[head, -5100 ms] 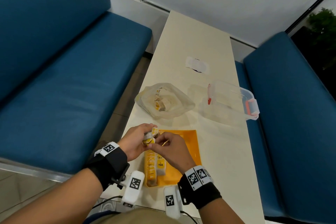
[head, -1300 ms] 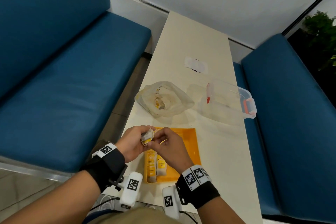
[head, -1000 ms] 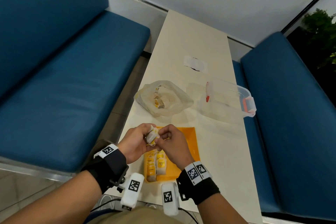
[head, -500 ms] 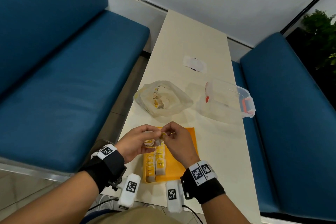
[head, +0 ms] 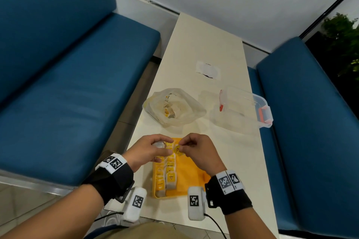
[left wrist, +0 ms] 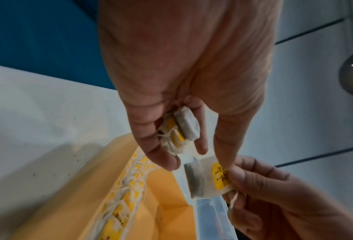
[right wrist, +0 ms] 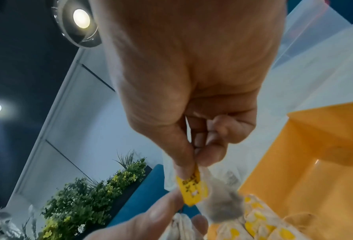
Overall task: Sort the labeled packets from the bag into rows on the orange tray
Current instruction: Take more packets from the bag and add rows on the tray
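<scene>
Even, fairly bright indoor light; round ceiling lamps (right wrist: 81, 18) glare in the right wrist view. Both wrist views are soft, blurred and strongly curved at the edges.

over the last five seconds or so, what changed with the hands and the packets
The right hand has drawn one packet out of the bunch and now pinches it by its yellow label, apart from the left hand, which still grips the rest. Both hands stay over the far end of the orange tray. The rows on the tray, the bag and the clear box look unchanged.
</scene>
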Demonstrator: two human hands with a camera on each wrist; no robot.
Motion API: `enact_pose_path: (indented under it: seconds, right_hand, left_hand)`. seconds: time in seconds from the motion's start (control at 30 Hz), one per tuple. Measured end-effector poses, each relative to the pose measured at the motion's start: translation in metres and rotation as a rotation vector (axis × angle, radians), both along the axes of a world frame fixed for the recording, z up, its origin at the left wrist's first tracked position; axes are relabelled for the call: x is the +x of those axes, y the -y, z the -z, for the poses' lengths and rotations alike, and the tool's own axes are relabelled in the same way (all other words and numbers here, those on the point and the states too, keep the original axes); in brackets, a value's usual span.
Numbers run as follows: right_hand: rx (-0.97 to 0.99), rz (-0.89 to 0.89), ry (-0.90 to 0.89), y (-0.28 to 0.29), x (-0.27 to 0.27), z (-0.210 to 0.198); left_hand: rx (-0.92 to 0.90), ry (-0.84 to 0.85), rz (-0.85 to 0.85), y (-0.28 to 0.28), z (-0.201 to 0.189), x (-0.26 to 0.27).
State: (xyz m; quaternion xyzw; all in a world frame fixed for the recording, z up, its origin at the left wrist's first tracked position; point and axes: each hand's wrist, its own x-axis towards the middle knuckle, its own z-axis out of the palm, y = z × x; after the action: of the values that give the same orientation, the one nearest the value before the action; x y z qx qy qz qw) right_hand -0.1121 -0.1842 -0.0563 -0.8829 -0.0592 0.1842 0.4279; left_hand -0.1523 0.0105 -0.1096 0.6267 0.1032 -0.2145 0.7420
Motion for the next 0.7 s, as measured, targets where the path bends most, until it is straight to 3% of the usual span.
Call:
enact_pose_path:
  seconds: [0.07,0.2,0.5,0.7]
  right_hand:
    - [0.044,-0.014,-0.021,0.0,-0.001,-0.001]
    - [0.15,0.062,-0.051,0.0,-0.006,0.002]
    - [0.28,0.166,-0.134,0.009,-0.013,0.015]
    - [0.148,0.105,-0.169,0.026,-0.022,0.029]
  left_hand:
    - [0.065,0.062,0.057,0.004,-0.001,0.0]
    - [0.175,0.125,-0.012,0.012,0.003,0.001]
    - [0.251,0.122,-0.04,0.013,0.009,-0.003]
    - [0.267,0.066,-0.07,0.004,0.015,-0.009]
